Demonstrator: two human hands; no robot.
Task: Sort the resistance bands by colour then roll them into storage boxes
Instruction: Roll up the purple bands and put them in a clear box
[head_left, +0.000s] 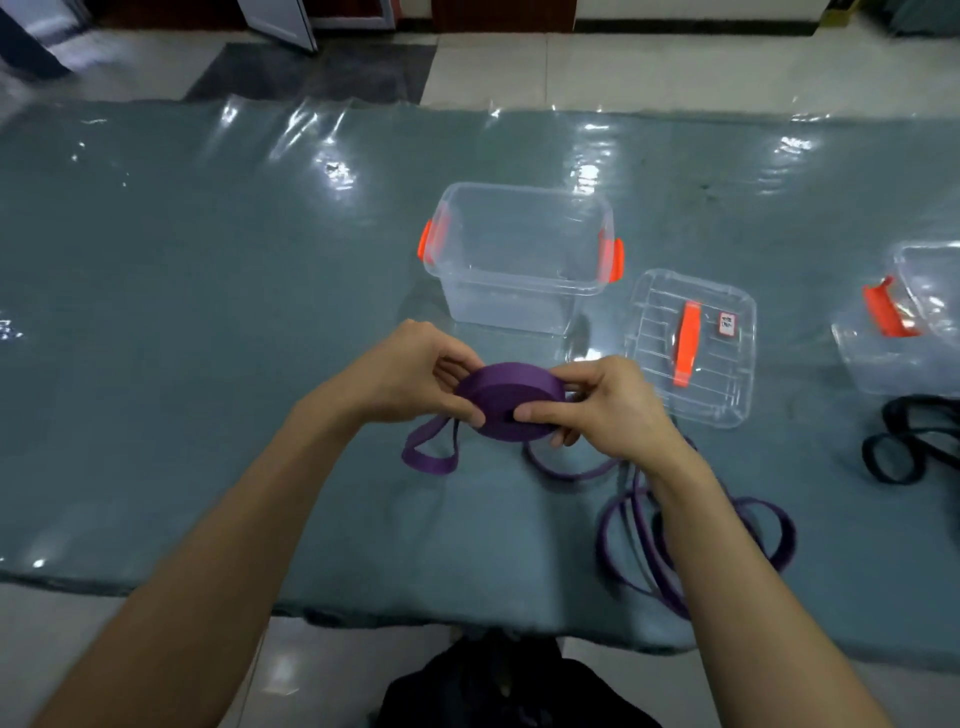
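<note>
A purple band roll, wound into a flat disc, is held above the mat between both hands. My left hand grips its left edge, and my right hand pinches its right edge. A loose purple tail hangs from the roll onto the mat. More loose purple bands lie coiled at the right, partly hidden by my right forearm. An open clear storage box with orange latches stands just beyond the hands. Black bands lie at the far right.
The box's clear lid with an orange handle lies flat right of the box. A second clear box stands at the right edge. Everything rests on a glossy teal mat on a tiled floor; its near edge runs below my forearms.
</note>
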